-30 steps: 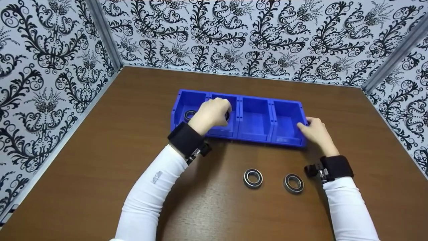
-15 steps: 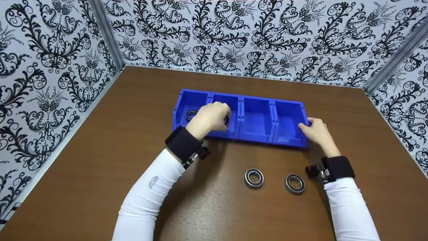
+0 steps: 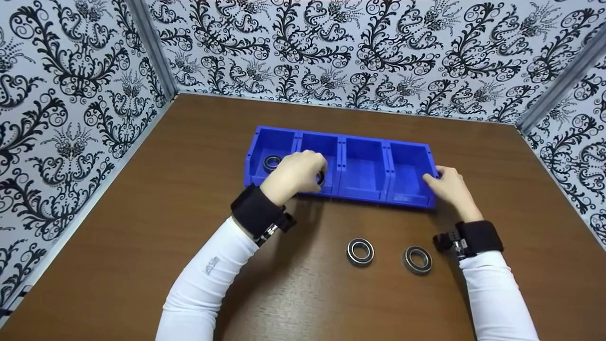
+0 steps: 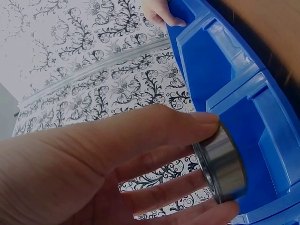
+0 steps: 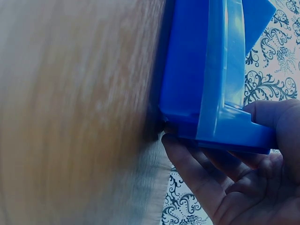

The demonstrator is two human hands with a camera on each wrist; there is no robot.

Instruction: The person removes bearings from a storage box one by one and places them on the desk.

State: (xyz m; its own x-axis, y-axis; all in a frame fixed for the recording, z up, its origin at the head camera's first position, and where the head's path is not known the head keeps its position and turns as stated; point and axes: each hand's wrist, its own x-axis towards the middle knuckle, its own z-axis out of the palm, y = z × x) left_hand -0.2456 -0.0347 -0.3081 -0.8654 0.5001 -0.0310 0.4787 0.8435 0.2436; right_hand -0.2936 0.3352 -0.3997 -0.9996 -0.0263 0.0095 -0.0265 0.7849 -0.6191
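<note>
My left hand [image 3: 297, 173] pinches a steel ring bearing [image 4: 222, 161] between thumb and fingers, over the second compartment from the left of a blue four-part bin [image 3: 362, 193]. In the left wrist view the bearing's shiny outer band faces the bin, and the fingertips lie at its edges. My right hand [image 3: 447, 187] grips the bin's right end wall, thumb on the inner side and fingers beneath, as the right wrist view shows. Another bearing [image 3: 272, 163] lies in the leftmost compartment, partly behind my left hand.
Two more bearings lie on the brown table [image 3: 303, 293] in front of the bin: one bearing [image 3: 360, 252] near the middle, the other bearing [image 3: 417, 260] closer to my right wrist. Patterned wall panels [image 3: 341, 57] enclose the table at the back and sides.
My left hand has drawn slightly toward the front of the bin with the bearing in its fingers. More of the bearing in the leftmost compartment shows. The right hand keeps its hold.
</note>
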